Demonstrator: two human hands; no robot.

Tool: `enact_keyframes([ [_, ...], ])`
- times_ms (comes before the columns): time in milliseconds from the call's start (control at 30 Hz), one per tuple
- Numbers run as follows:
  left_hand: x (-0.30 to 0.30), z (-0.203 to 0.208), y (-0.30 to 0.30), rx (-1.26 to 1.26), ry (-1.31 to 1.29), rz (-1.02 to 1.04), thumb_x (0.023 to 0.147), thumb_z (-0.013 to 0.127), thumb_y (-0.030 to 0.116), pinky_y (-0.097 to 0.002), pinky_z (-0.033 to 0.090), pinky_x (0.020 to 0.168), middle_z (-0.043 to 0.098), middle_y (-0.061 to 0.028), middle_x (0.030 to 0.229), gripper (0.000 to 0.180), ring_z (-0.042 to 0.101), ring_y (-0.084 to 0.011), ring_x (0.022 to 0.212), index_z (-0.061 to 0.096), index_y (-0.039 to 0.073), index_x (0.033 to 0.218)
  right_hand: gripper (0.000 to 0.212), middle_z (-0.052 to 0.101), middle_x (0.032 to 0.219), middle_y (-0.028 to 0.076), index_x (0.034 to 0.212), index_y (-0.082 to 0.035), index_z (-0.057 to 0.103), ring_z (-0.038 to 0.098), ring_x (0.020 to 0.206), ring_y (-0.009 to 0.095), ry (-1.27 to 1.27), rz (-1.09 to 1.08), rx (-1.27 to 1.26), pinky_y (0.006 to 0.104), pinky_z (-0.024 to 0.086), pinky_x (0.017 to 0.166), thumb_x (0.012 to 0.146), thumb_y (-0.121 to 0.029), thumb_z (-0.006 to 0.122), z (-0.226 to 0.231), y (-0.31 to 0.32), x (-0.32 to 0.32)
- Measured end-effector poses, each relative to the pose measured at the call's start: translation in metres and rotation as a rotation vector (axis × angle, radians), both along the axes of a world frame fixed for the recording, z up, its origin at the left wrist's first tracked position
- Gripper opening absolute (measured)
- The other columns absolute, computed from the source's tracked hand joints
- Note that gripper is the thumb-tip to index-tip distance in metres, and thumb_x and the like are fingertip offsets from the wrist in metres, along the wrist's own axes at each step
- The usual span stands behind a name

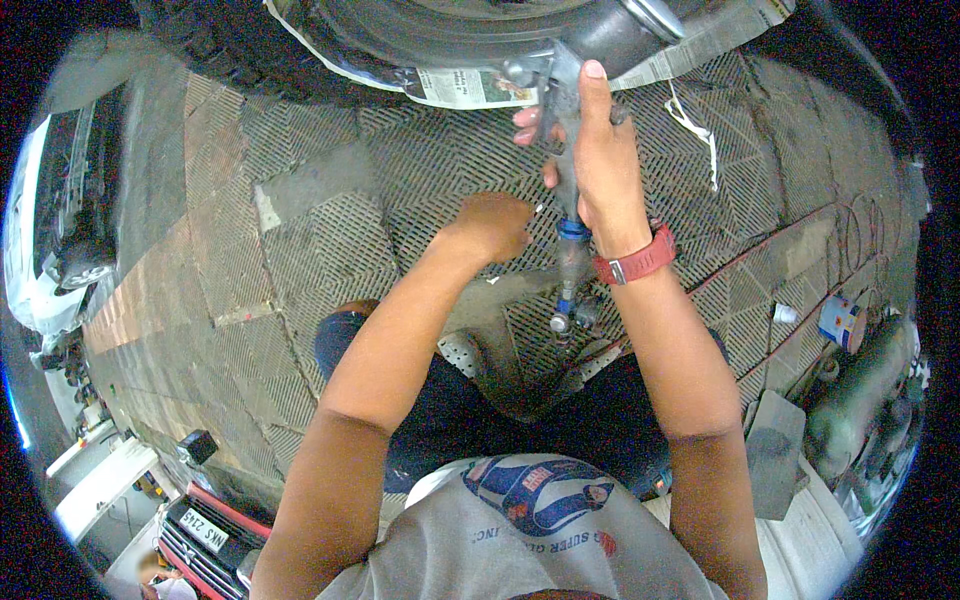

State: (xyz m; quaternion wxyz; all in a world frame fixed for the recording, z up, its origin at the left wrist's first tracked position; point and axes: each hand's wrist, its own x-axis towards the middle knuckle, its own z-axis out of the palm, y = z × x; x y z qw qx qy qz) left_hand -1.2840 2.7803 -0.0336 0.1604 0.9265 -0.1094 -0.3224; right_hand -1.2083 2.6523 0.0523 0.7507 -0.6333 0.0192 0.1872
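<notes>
A grey spray gun with blue hose fittings is gripped in my right hand, its head pointing at the wheel. My thumb lies along its side and the fingers wrap its handle. Left of it, my left hand is closed, apart from the gun. A tiny pale bit shows by its fingertips; what it holds, if anything, I cannot make out. Just beyond the gun is a dark wheel rim, edged with sheets of newspaper between the rim and the black tyre.
Patterned tiles cover the floor. A thin red hose runs along the right, near a blue can, a white cup and a dark green tank. A torn white strip lies near the tyre. Parked vehicles stand at the left.
</notes>
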Motion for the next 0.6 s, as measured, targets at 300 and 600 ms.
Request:
enact_keyframes([
  [300,-0.003,0.014,0.003,0.058,0.021,0.037,0.093,0.077,0.029,-0.0518,0.059,0.096,0.078,-0.0222,0.114,0.036,0.076,-0.0390,0.110,0.076,0.001,0.115,0.078,0.078,0.104,0.017,0.151,-0.008,0.056,0.077,0.091,0.022,-0.092,0.187,0.192,0.0261,0.047,0.047,0.111,-0.070,0.031,0.030,0.015,-0.016],
  [600,0.004,0.009,-0.001,0.074,0.031,0.003,0.096,0.073,0.032,-0.0545,0.059,0.096,0.077,-0.0254,0.117,0.043,0.075,-0.0431,0.110,0.072,0.004,0.129,0.074,0.077,0.097,0.014,0.130,-0.003,0.065,0.075,0.081,0.020,0.046,0.106,-0.027,0.0275,0.047,0.046,0.110,-0.069,0.039,-0.034,0.005,-0.007],
])
